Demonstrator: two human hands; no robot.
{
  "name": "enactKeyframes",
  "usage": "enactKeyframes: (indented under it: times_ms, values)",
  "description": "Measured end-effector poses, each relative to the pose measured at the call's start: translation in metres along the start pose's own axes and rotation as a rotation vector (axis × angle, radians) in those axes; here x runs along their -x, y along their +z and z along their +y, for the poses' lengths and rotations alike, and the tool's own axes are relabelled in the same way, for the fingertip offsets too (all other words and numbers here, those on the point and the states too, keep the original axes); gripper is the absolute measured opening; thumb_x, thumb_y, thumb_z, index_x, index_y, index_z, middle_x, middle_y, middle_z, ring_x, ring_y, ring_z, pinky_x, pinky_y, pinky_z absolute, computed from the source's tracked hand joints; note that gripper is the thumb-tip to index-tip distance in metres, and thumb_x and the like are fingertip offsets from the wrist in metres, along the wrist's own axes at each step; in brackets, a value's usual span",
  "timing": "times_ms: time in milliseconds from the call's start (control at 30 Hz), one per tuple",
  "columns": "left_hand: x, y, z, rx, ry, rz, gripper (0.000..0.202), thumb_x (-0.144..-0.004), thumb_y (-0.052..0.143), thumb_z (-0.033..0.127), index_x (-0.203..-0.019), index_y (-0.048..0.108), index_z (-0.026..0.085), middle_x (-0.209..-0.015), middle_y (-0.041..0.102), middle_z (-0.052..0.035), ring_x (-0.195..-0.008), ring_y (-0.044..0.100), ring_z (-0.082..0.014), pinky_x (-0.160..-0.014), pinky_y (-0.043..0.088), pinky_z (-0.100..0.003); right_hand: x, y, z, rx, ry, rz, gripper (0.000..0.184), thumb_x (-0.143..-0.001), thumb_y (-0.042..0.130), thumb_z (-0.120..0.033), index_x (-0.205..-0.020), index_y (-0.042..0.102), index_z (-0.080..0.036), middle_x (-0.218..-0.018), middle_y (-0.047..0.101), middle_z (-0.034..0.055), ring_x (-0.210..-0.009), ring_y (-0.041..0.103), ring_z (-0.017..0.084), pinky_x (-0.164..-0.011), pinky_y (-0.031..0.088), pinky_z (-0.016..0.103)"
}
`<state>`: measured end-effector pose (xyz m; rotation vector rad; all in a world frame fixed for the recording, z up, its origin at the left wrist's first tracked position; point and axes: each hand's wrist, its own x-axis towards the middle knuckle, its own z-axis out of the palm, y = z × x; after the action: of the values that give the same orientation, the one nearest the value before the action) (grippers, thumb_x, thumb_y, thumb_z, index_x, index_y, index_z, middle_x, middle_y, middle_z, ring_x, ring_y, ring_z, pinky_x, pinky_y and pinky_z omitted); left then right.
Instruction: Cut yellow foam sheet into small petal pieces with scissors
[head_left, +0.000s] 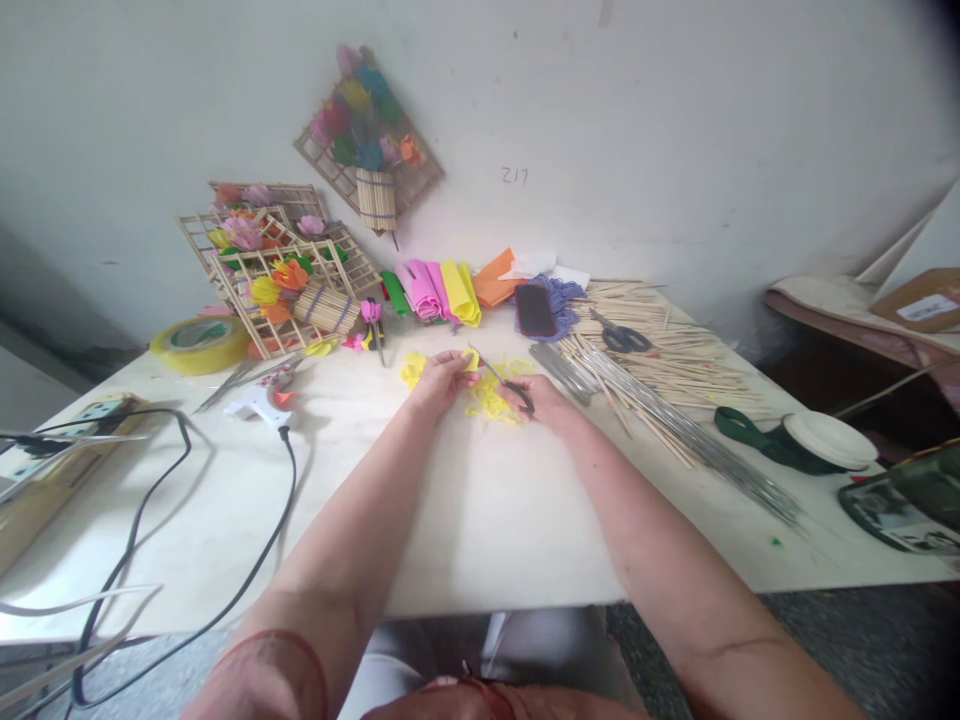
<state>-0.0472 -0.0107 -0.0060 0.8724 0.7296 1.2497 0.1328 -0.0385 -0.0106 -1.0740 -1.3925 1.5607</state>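
My left hand [444, 382] is closed on a small piece of yellow paper [471, 360], pinched between thumb and fingers. My right hand [534, 396] grips a pair of scissors [516, 392] by its dark handles, and the blades point up and left toward that paper. Yellow paper scraps [491, 402] lie scattered on the table between and below the hands. Just left of my left hand rests a small heap of yellow paper pieces [412, 369].
Rolled coloured paper [459, 292], a phone [535, 310] and many thin sticks [675, 350] lie toward the back. A glue gun [264, 398] with its cord, yellow tape [199, 345] and stick frames with paper flowers [270, 270] are left. A mug [814, 442] stands right.
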Motion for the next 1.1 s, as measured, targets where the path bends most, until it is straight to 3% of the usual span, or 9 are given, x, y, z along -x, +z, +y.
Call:
enactKeyframes:
  times_ms: [233,433,1100]
  values:
    - [-0.0025,-0.0013,-0.0021,-0.033,-0.007,-0.003,0.012,-0.071,0.068,0.018,-0.074,0.06,0.009,-0.073,0.069,-0.0069,-0.05,0.061,-0.0082,-0.044,0.046,-0.015,-0.0008,-0.0003,0.0026,0.079,-0.026,0.011,0.033,-0.058,0.074,-0.042,-0.067,0.057,-0.015,-0.038,0.037,-0.0087,-0.031,0.029,0.004,-0.028,0.024,0.018]
    - [-0.0027,-0.002,-0.0024,-0.05,-0.014,-0.026,0.013,-0.071,0.068,0.019,-0.075,0.061,0.008,-0.075,0.07,-0.0079,-0.05,0.061,-0.0083,-0.045,0.047,-0.015,0.0036,0.0006,-0.0019,0.054,-0.035,0.017,0.035,-0.064,0.067,-0.048,-0.068,0.058,-0.014,-0.038,0.041,-0.007,-0.03,0.033,0.005,-0.029,0.025,0.018]
    - [-0.0028,-0.0049,-0.0035,-0.047,-0.031,-0.074,0.015,-0.072,0.068,0.021,-0.076,0.059,0.009,-0.073,0.069,-0.0082,-0.054,0.064,-0.0116,-0.049,0.05,-0.018,0.0001,-0.0033,0.0012,0.054,-0.033,0.005,0.032,-0.064,0.068,-0.045,-0.065,0.058,-0.015,-0.038,0.04,-0.0071,-0.03,0.03,0.005,-0.028,0.022,0.019]
